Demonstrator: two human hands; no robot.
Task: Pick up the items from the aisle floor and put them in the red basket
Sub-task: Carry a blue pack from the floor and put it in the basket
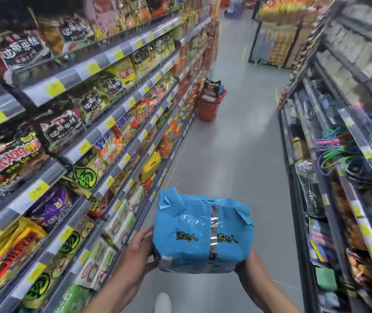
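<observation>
My left grip (138, 247) holds the blue noodle pack (203, 233) at its left side. My right grip (243, 268) sits under the right edge, fingers hidden, closure unclear. The red basket (209, 107) stands well ahead.

**One wide-angle view from my own head, facing along the aisle and tipped down toward my hands.**

The lens looks forward and down. My left hand (138, 249) and right hand (244, 266) sit very near at 6 o'clock, with the blue noodle multipack (203, 233) between them and my shoe (162, 302) at the bottom edge. The noodle shelves (85, 114) crowd the 9 o'clock side and the other shelving (343, 159) the 3 o'clock side, both bowed by the lens. The grey floor (236, 143) recedes toward 12 o'clock, where the red basket (211, 106) stands far off.
</observation>
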